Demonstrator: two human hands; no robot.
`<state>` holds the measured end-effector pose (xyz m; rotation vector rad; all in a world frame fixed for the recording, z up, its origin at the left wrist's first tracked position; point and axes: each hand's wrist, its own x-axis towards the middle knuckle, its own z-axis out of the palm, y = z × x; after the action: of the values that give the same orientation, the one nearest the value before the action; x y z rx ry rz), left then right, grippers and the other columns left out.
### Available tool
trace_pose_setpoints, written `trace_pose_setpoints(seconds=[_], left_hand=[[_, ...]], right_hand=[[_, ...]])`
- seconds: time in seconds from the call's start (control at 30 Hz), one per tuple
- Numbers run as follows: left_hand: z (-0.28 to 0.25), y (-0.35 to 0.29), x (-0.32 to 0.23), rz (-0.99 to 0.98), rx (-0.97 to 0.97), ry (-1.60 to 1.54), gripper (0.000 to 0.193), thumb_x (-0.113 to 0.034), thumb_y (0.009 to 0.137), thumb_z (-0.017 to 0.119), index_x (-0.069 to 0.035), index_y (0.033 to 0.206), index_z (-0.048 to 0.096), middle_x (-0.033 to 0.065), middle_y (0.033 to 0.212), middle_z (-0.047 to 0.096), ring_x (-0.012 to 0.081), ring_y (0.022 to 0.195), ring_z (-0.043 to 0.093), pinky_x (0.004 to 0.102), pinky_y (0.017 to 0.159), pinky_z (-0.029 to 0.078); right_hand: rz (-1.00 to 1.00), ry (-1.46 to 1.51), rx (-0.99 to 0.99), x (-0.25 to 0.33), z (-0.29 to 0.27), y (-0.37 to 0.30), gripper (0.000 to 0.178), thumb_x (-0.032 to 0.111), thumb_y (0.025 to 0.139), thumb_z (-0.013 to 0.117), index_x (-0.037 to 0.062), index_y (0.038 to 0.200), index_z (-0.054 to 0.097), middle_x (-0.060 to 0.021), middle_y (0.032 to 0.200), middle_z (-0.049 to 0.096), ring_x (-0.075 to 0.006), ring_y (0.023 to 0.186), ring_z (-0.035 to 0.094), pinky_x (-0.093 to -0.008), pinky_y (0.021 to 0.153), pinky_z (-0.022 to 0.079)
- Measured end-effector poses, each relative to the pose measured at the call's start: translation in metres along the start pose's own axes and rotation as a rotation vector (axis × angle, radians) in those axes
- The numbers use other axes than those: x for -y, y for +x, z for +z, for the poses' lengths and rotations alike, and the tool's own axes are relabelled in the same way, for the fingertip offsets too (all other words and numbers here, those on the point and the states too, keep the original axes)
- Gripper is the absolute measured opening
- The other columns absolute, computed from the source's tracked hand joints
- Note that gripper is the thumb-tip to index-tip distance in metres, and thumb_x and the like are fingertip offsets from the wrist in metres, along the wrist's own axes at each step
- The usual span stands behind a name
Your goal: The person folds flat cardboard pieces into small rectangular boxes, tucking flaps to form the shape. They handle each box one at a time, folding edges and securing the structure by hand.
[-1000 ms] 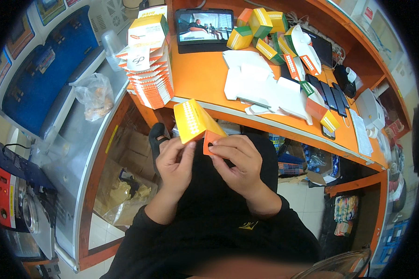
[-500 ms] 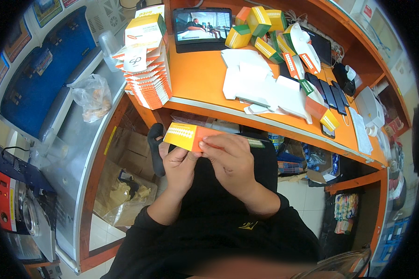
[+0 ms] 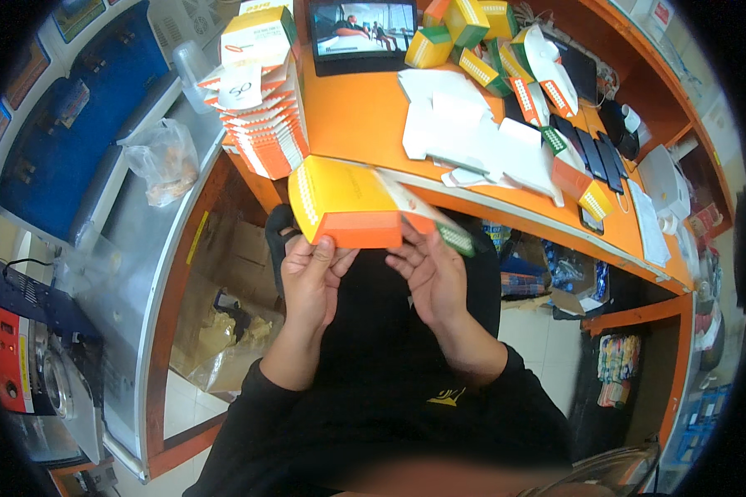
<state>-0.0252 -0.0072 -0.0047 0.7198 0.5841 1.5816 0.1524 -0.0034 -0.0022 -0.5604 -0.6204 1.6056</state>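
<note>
A partly folded yellow, orange and white cardboard box (image 3: pixel 344 199) is held up in front of the desk edge. My left hand (image 3: pixel 311 277) grips its lower left corner, thumb on the orange side panel and fingers underneath. At the box's right end my right hand (image 3: pixel 435 282) has its fingers apart, close to the orange panel and the loose flap; whether the fingertips touch the card is hard to make out. The flap (image 3: pixel 456 236), with a green end, juts out to the right and is blurred.
On the orange desk (image 3: pixel 360 116) stand a tall stack of nested cartons (image 3: pixel 265 132), a tablet (image 3: pixel 363 37), flat white card pieces (image 3: pixel 448 124), a heap of folded boxes (image 3: pixel 472 41) and several phones (image 3: pixel 593 153). A plastic bag (image 3: pixel 162 161) lies on the metal counter (image 3: pixel 124 248) at left.
The box has been turned and raised, so a broad yellow panel now shows above the orange side. My right hand has moved right, its fingers coming off the orange panel and spreading.
</note>
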Motion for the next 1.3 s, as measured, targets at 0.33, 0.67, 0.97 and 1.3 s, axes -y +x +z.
trace_pose_setpoints(seconds=[0.33, 0.67, 0.97, 1.3], left_hand=[[0.04, -0.032, -0.072, 0.257, 0.07, 0.466, 0.056, -0.045, 0.101, 0.045, -0.004, 0.14, 0.041, 0.0212, 0.14, 0.045, 0.0375, 0.138, 0.037, 0.0531, 0.112, 0.031], [0.086, -0.022, -0.123, 0.155, 1.557, 0.155, 0.076, -0.052, 0.102, 0.029, 0.017, 0.129, 0.046, 0.0402, 0.133, 0.045, 0.0596, 0.13, 0.034, 0.0716, 0.106, 0.021], [0.045, -0.012, -0.09, 0.369, 0.967, -0.303, 0.034, -0.031, 0.094, 0.059, 0.0, 0.105, 0.066, 0.0162, 0.094, 0.069, 0.0304, 0.091, 0.07, 0.0612, 0.103, 0.04], [0.019, 0.001, -0.031, 0.799, 0.428, 1.284, 0.034, -0.006, 0.07, 0.081, -0.002, 0.101, 0.067, 0.0122, 0.104, 0.067, 0.0312, 0.1, 0.068, 0.0444, 0.091, 0.054]], right_hand=[[-0.1, -0.226, -0.157, -0.004, -0.011, 0.009, 0.027, 0.012, 0.096, 0.06, -0.0003, 0.12, 0.061, -0.0101, 0.11, 0.068, -0.016, 0.092, 0.067, -0.0322, 0.082, 0.054], [-0.118, -0.153, -0.198, -0.019, -0.015, 0.01, 0.022, 0.02, 0.098, 0.059, 0.006, 0.116, 0.061, -0.0114, 0.107, 0.069, -0.0207, 0.094, 0.069, -0.0358, 0.084, 0.056], [-0.382, -0.421, -0.21, -0.031, -0.004, 0.009, 0.011, -0.001, 0.088, 0.068, 0.0033, 0.096, 0.062, -0.0031, 0.093, 0.065, -0.0077, 0.081, 0.061, -0.0233, 0.068, 0.05], [-0.363, -0.464, -0.065, -0.012, -0.003, -0.009, 0.024, 0.003, 0.086, 0.072, 0.0013, 0.107, 0.061, -0.0033, 0.104, 0.064, -0.0112, 0.094, 0.059, -0.0273, 0.081, 0.049]])
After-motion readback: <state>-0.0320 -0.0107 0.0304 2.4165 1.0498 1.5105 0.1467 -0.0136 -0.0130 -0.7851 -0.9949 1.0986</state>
